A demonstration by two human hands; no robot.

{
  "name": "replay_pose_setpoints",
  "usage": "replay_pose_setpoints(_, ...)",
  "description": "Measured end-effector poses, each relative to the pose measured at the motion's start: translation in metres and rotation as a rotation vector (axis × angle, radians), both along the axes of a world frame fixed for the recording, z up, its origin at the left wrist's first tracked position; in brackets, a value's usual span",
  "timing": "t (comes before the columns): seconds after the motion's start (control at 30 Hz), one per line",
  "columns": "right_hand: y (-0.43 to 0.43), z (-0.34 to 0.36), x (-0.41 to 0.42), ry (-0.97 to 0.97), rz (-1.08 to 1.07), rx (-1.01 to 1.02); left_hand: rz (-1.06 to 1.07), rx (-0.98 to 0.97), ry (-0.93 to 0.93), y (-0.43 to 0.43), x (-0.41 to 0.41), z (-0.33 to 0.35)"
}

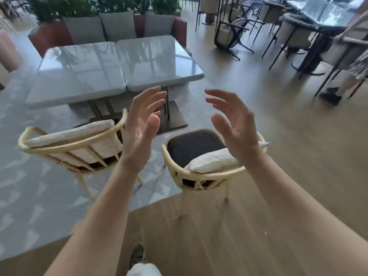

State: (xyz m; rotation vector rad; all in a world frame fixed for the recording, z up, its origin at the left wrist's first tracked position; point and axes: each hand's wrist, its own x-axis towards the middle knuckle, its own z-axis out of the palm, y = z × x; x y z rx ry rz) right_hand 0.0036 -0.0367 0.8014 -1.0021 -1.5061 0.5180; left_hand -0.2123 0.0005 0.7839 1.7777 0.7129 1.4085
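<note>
Both hands up, empty, over two cane chairs, centre of frame.

L hand (142, 124) and R hand (233, 124) are raised mid-frame w/ palms facing each other. Fingers are spread wide and slightly bent, gripping nothing. Dark-seat chair (209, 175) sits lower centre-right, under the R hand, w/ a white pillow (211, 161) lying against its curved back rail. R wrist overlaps the pillow in view; can't tell if they touch. Second chair (69, 145) is lower left, its pale cushion propped against the back, and its rail end is just beside the L hand. Glossy grey table (83, 72) is upper left-centre, beyond both chairs. Patterned rug (29, 176) is at left and a shoe (137, 254) at bottom centre.
</note>
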Motion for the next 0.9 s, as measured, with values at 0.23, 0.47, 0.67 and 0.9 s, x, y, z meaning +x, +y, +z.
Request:
replay_pose_setpoints(0.23, 0.001, 0.026, 0.074, -0.007, 0.002, 0.053, 0.033, -0.029, -0.019, -0.027, 0.081, 0.030)
replay_pose_setpoints(0.47, 0.030, 0.005, 0.144, -0.011, 0.015, -0.004, 0.050, -0.052, -0.062, 0.006, 0.165, 0.019)
replay_pose_setpoints(0.67, 0.054, -0.006, 0.199, 0.006, 0.027, -0.061, 0.094, -0.065, -0.049, 0.028, 0.212, 0.008)
replay_pose_setpoints(0.9, 0.078, -0.093, 0.244, -0.053, 0.052, -0.366, 0.179, -0.317, 0.265, 0.050, 0.241, -0.091)
